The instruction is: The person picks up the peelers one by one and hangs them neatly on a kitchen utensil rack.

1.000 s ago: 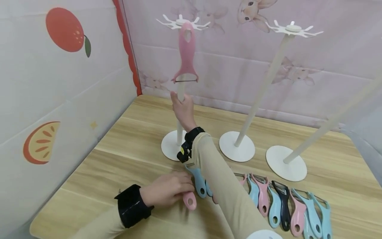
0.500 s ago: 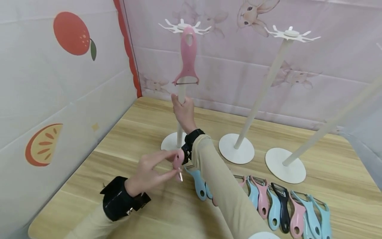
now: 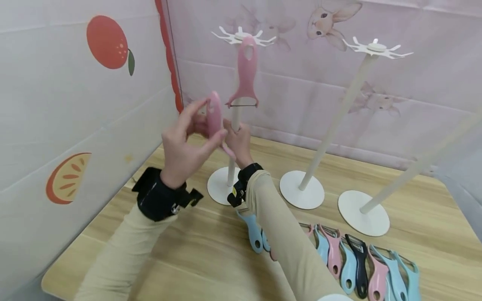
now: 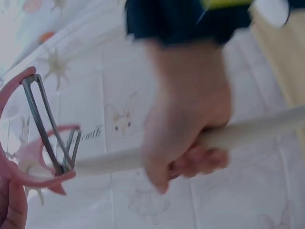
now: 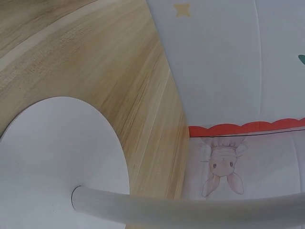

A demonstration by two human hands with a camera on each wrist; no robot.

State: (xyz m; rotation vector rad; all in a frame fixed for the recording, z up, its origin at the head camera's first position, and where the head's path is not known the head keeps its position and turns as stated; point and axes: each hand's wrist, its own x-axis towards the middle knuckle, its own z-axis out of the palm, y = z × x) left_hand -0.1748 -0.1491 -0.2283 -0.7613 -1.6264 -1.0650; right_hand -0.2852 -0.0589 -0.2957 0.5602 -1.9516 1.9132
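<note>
On the wooden table [image 3: 196,259], the white stand [image 3: 218,188] is standing upright; probably it could be tipping if something pushes its top sideways, because its pole is tall and thin. The right hand [image 3: 239,140] is wrapping around this pole and is grasping it firmly enough, it seems, to prevent this. The hung pink peeler [image 3: 247,69] is hanging from the star-shaped hook ring [image 3: 241,36]; a knock from its neighbour could be shaking it off.

The left hand [image 3: 182,144] is pinching the held pink peeler [image 3: 215,115] between thumb and fingertips. This hold is looking light, so the peeler could be twisting or slipping if its end strikes a hook.

Relative to the grip, the held pink peeler is standing nearly upright between thumb and fingers, to the left of the pole and lower than the ring. Whether its lower end is touching the right hand, the head view is not showing clearly. The metal blade [image 4: 40,121] is sitting at the end below the thumb, uncovered. The small hole [image 3: 211,108] is facing upward beside the fingertips, which could be blocking it.
</note>
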